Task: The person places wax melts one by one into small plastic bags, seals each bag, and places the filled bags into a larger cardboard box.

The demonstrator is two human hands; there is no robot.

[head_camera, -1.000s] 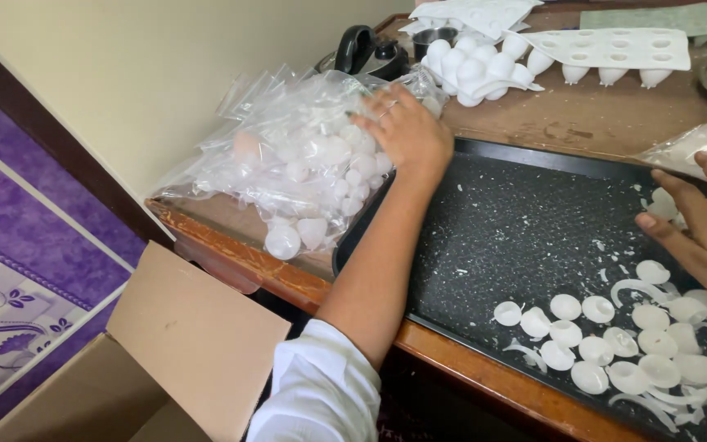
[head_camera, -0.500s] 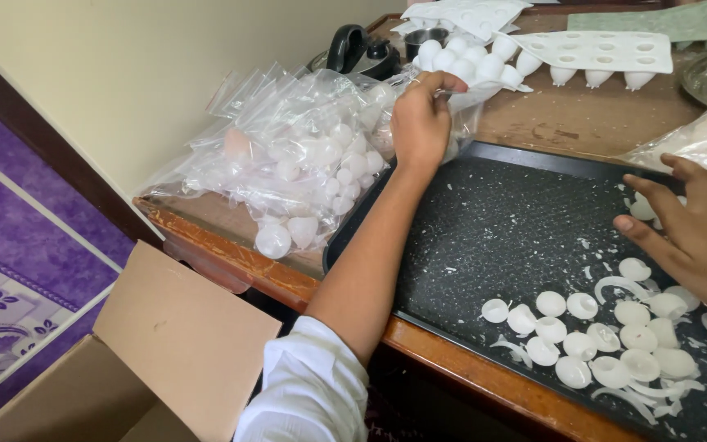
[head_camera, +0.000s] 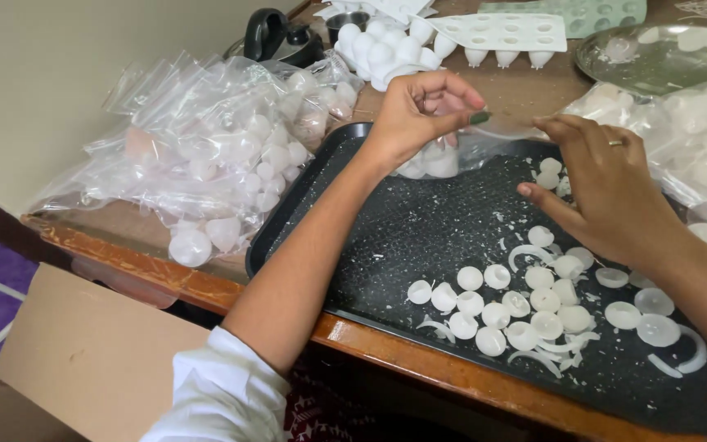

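Left grip pinched shut, right grip loosely open, fingertips nearly meeting

A cardboard box sits on the floor beside the counter; a white mould and a metal plate lie farther back.
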